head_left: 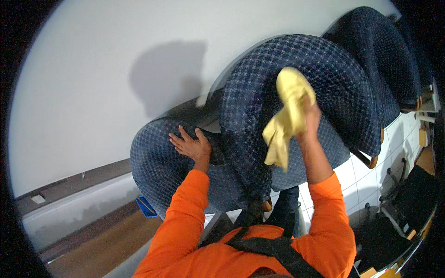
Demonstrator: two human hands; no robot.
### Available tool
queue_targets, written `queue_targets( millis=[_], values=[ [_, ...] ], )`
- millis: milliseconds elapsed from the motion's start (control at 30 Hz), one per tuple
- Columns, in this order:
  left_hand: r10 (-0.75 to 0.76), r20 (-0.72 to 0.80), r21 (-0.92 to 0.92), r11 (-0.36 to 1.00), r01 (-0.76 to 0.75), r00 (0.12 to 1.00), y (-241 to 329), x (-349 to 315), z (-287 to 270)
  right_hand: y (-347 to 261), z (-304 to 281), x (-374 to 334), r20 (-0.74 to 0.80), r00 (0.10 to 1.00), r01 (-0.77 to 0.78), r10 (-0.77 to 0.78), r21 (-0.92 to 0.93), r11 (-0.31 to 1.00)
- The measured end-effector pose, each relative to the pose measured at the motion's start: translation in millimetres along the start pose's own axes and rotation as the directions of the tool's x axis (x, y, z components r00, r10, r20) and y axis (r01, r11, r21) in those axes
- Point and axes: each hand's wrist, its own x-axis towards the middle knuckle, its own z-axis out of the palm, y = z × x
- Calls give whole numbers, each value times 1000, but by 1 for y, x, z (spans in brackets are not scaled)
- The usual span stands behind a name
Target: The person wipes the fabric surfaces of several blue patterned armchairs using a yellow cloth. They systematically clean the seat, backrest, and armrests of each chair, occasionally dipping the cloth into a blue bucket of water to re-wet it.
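Note:
My right hand [311, 119] grips a yellow cloth [292, 92], bunched at its upper end and hanging loose below. The cloth is in front of the backrest of a dark blue checked armchair [250, 83]; whether it touches the fabric I cannot tell. My left hand [193, 145] lies with spread fingers on the top of another dark blue armchair [157, 153] to the left. The seat [320, 153] of the middle chair shows beneath my right forearm.
More dark blue chairs [371, 46] stand in a row along the white wall [92, 69] at the right. White floor tiles [361, 173] lie below. Black office chairs [417, 194] are at the far right. Something blue [147, 207] is beside the left chair, near a brown surface [102, 241].

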Motion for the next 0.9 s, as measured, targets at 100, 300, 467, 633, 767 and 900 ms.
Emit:
queue_targets(
  millis=[100,300,467,633,767,900],
  values=[
    [16,-15,14,1000,-16,1000,-1,0,1,-29,36,38,-101,972,222,-213,94,970],
    [6,10,0,1000,-6,1000,2,-1,-3,51,99,-20,734,530,844,-426,-504,181],
    [-13,27,1,1000,13,1000,5,1,-5,115,6,-130,989,-76,912,127,17,411],
    [-22,26,-5,1000,22,999,3,1,-4,67,-31,-124,592,728,-176,346,-326,929],
    [-21,33,-4,1000,22,999,4,1,-6,-27,-51,-54,200,929,-369,311,511,776],
    [-37,45,-24,999,38,998,7,2,-8,-104,-97,14,36,994,53,-101,649,759]
  ],
)
